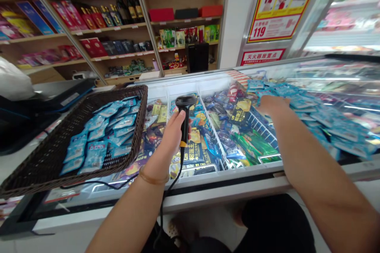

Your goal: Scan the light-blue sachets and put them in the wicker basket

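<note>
My left hand is wrapped around the handle of a black barcode scanner. The scanner is upright over the glass-topped freezer, its cord hanging past my wrist. Out to the right, my right hand is at the near-left side of a loose pile of blue packets lying on the freezer top. Its fingers are mostly hidden and blurred, so whether it grips a packet does not show. On the left, a brown woven basket holds many similar blue packets.
Beneath the glass, white wire baskets divide packaged frozen goods. Shelves with boxes, bottles and snacks stand behind the freezer. A dark device is beyond the basket at left. The scanner cord hangs over the front edge.
</note>
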Demonstrator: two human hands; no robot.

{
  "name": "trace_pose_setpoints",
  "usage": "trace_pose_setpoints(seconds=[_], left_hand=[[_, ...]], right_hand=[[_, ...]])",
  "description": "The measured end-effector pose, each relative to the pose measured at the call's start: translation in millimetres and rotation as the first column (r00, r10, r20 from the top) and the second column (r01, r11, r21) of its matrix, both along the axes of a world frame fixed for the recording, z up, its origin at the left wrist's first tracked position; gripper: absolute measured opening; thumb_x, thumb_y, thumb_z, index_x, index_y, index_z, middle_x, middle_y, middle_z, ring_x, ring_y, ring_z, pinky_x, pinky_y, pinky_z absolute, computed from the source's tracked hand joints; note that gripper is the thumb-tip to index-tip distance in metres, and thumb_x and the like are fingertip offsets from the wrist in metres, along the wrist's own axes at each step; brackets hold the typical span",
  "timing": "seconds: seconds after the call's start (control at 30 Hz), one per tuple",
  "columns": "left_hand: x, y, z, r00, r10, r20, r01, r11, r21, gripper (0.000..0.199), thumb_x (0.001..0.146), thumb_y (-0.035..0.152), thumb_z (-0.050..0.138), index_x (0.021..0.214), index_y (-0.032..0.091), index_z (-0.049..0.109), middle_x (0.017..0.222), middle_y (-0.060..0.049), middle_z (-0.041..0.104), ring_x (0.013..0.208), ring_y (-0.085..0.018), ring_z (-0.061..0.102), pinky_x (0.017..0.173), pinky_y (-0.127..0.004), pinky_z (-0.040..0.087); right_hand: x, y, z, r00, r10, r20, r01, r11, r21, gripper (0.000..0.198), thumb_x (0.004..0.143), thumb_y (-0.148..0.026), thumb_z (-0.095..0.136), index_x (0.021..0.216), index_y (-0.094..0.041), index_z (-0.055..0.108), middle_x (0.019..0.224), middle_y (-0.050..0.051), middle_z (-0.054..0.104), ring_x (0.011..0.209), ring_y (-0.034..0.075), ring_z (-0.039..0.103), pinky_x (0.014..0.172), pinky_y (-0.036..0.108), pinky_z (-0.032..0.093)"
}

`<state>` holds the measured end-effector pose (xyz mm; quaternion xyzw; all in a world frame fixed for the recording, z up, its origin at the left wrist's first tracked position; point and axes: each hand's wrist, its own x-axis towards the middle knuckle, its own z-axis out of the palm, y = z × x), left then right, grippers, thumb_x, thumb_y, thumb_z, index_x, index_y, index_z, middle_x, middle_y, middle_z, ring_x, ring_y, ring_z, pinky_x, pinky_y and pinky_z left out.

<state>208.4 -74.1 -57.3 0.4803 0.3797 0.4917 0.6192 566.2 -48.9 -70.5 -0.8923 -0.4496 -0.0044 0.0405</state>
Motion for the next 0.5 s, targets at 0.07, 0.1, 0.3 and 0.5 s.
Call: trace_pose_setpoints(seconds=[0.07, 0.1, 0.3, 0.5], left_hand=[[1, 1, -2.0, 1.000, -0.004, -0.006, 0.004, 1.000, -0.004, 0.046, 0.074, 0.060, 0.070, 0.086, 0.019, 0.053, 0.075, 0.001, 0.063, 0.046, -0.008, 0.052, 0.038, -0.022, 0.040], [1, 2, -3.4, 1.000, -0.003, -0.009, 0.003, 1.000, -0.006, 0.047, 0.074, 0.061, 0.070, 0.085, 0.019, 0.053, 0.075, 0.000, 0.063, 0.046, -0.008, 0.052, 0.038, -0.022, 0.039], [5, 2, -6.5, 0.999, -0.019, -0.035, 0.018, 1.000, -0.020, 0.048, 0.072, 0.061, 0.072, 0.088, 0.020, 0.053, 0.076, 0.001, 0.061, 0.046, -0.008, 0.051, 0.037, -0.022, 0.040], [7, -1, -4.9, 0.997, -0.038, -0.061, 0.037, 0.999, -0.022, 0.048, 0.071, 0.061, 0.072, 0.086, 0.020, 0.053, 0.076, 0.001, 0.059, 0.047, -0.008, 0.051, 0.036, -0.022, 0.041]], right_hand=[[-18, 2, 3, 0.999, 0.044, 0.000, -0.044, 0.997, -0.063, 0.045, 0.083, -0.039, 0.072, 0.120, -0.014, 0.067, 0.125, 0.024, 0.067, 0.122, 0.042, 0.059, 0.103, 0.059, 0.036], [-27, 3, 3, 0.995, 0.104, -0.003, -0.104, 0.994, -0.046, 0.048, 0.083, -0.042, 0.071, 0.123, -0.015, 0.066, 0.125, 0.023, 0.067, 0.120, 0.040, 0.061, 0.102, 0.057, 0.038], [-55, 11, -4, 0.921, 0.385, -0.055, -0.374, 0.916, 0.145, 0.053, 0.087, -0.052, 0.064, 0.126, -0.017, 0.065, 0.115, 0.014, 0.073, 0.113, 0.030, 0.067, 0.092, 0.035, 0.050], [-38, 13, -4, 0.958, 0.287, 0.020, -0.287, 0.958, -0.012, 0.065, 0.083, -0.070, 0.057, 0.103, -0.010, 0.073, 0.113, 0.023, 0.071, 0.114, 0.039, 0.064, 0.093, 0.044, 0.049]])
